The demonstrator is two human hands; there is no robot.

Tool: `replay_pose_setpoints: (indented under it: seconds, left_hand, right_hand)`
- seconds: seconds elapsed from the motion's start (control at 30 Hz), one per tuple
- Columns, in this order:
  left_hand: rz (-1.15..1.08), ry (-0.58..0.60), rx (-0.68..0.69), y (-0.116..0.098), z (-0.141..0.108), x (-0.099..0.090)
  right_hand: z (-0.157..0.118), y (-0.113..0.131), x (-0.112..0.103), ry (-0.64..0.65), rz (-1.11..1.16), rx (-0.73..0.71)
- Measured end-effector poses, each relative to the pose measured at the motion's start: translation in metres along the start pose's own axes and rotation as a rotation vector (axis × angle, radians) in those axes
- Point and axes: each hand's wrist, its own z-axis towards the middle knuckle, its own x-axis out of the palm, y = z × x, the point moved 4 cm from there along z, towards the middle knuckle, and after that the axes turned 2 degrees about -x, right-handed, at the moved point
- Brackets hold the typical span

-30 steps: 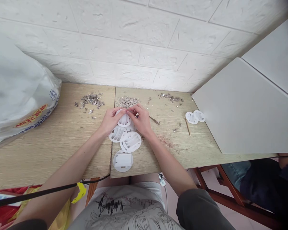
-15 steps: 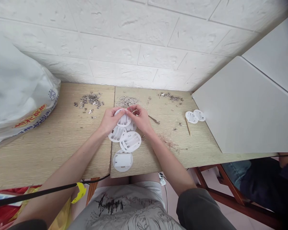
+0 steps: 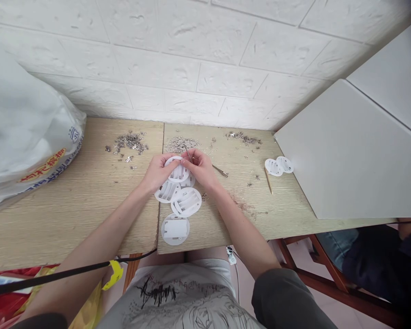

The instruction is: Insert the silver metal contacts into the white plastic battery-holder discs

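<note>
My left hand (image 3: 159,172) is closed on the left edge of a round white battery holder (image 3: 177,172), its thumb lying on the face. Against the holder's upper right presses the thumb of my right hand (image 3: 200,168), whose curled fingers keep a pair of metal tweezers (image 3: 220,171). The tweezers' thin tip points up past the fingers, and their back end sticks out to the right. Whatever lies under the right thumb is hidden. Below my hands are several more holders, among them one with slots up (image 3: 187,202) and one with its flat back up (image 3: 175,230).
Piles of small metal contacts (image 3: 130,143) and fine springs (image 3: 181,145) lie by the wall, with more metal bits (image 3: 245,138) farther right. Two holders (image 3: 279,166) and a wooden stick (image 3: 268,180) lie near a white panel (image 3: 345,155). A large plastic bag (image 3: 30,123) stands left.
Both hands stay at the same holder. The tweezers' tip has tilted slightly more upright, and the right fingers have shifted a little. The other things lie as before.
</note>
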Motion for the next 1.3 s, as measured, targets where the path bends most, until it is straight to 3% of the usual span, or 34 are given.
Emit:
replay_pose_setpoints:
  seconds: [0.37, 1.13, 1.3]
  left_hand:
    - [0.047, -0.027, -0.015, 0.0014, -0.001, 0.0]
    - [0.045, -0.007, 0.021, -0.0024, -0.0021, 0.0023]
    - [-0.129, 0.039, -0.084, 0.0014, -0.0013, 0.0031]
  right_hand:
    - [-0.0007, 0.0075, 0.003, 0.06, -0.103, -0.131]
    - [-0.0001, 0.0072, 0.0034, 0.027, -0.187, -0.176]
    - [0.0008, 0.0043, 0.0018, -0.015, -0.142, -0.141]
